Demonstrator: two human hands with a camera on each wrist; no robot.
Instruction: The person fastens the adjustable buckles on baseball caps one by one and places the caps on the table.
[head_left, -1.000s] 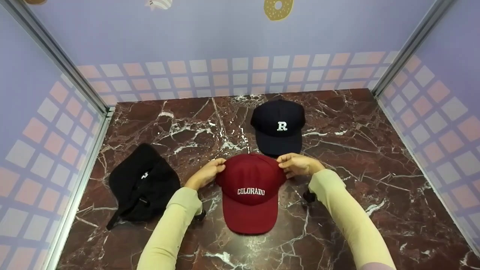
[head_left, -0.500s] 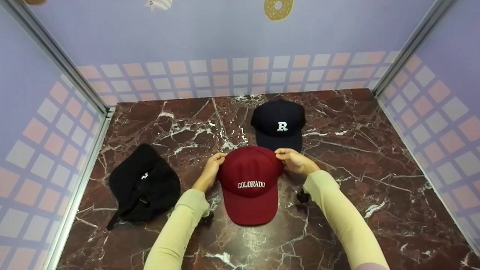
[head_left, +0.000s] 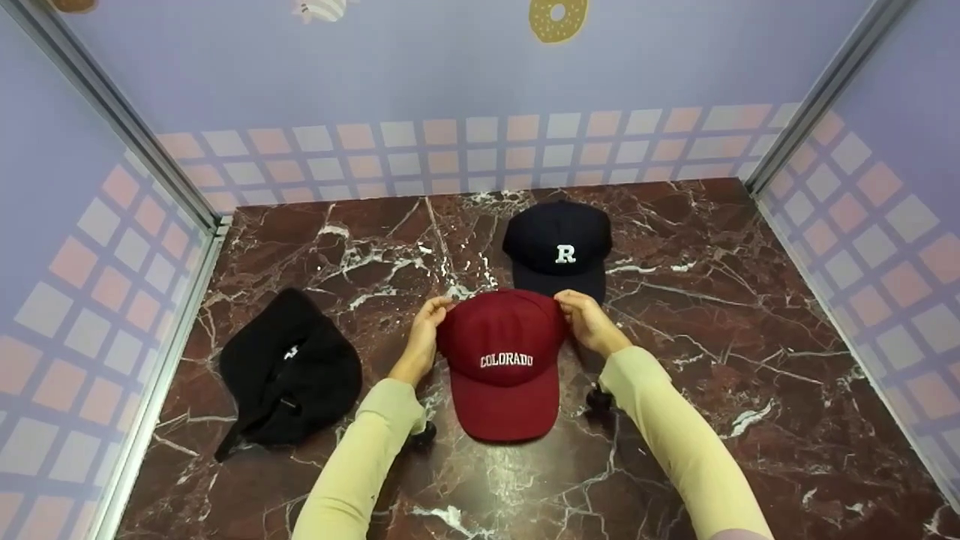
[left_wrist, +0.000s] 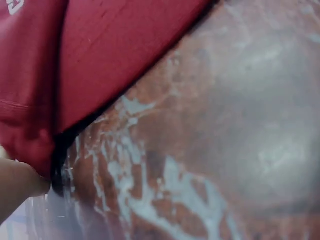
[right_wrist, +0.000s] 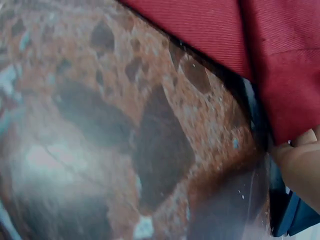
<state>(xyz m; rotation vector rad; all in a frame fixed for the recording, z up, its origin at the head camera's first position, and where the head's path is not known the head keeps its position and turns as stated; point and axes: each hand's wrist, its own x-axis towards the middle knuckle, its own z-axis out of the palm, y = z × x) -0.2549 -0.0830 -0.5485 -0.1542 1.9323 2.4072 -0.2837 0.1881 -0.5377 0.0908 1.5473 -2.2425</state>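
Note:
A dark red baseball cap (head_left: 504,337) with white COLORADO lettering sits at the middle of the table, its brim toward me. My left hand (head_left: 426,334) pinches the cap's left side between thumb and fingers; my right hand (head_left: 589,321) pinches its right side. Part of the left thumb (left_wrist: 20,185) shows at the red cloth in the left wrist view. Fingers of the right hand (right_wrist: 302,157) grip the cap's edge in the right wrist view. Behind the red cap lies a navy cap (head_left: 559,236) with a white R, its brim partly hidden by the red cap.
A black cap (head_left: 289,375) lies crumpled at the left, its strap sticking out toward the front. The brown marbled table (head_left: 675,420) is enclosed by lilac walls (head_left: 480,75) with a checked border at the back and sides.
Both hands have moved the red cap away from me, toward the navy cap, and it now covers more of the navy brim. The black and navy caps have stayed in place.

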